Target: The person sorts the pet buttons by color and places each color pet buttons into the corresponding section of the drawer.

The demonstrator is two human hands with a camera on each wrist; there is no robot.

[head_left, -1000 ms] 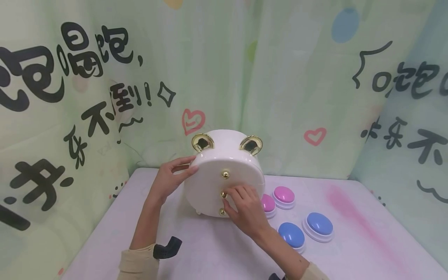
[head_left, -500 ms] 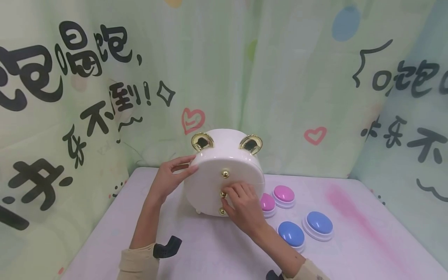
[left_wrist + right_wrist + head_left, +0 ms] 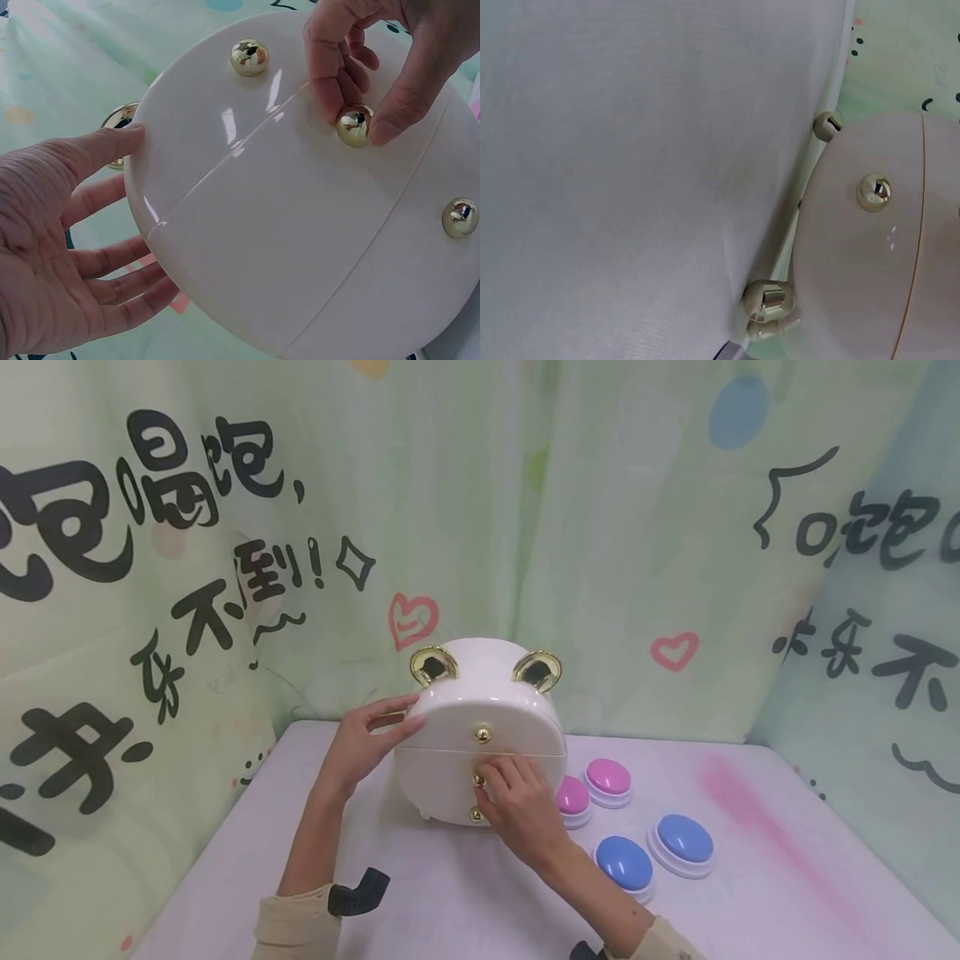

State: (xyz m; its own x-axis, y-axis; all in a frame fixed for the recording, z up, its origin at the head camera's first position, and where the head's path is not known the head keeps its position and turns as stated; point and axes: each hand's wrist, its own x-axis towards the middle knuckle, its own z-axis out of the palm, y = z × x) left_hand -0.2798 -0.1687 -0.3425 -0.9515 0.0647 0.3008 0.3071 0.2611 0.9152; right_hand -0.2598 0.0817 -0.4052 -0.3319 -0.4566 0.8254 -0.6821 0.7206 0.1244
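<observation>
A white, round-fronted drawer box [image 3: 442, 772] with gold ear-like ornaments stands on the table. Three gold knobs run down its front: the top knob [image 3: 483, 735], the middle knob [image 3: 478, 780] and the bottom knob [image 3: 476, 814]. My left hand [image 3: 365, 745] steadies the box's upper left edge, thumb on the front rim and straight fingers along the side. Between thumb and index finger, my right hand [image 3: 525, 810] pinches the middle knob. Thin seams divide the drawer fronts [image 3: 277, 217] in the left wrist view. The right wrist view shows the lower drawer front [image 3: 855, 262] without the hand.
Right of the box stand two pink push buttons, the farther pink button [image 3: 609, 777] and the nearer pink button [image 3: 573, 797]. Two blue push buttons sit closer to me, the left blue button [image 3: 624, 863] and the right blue button [image 3: 685, 840]. A printed curtain [image 3: 600, 568] hangs behind the table.
A seam now shows between the top and middle drawer fronts in the head view, where the front looked unbroken before. Both hands keep nearly the same places.
</observation>
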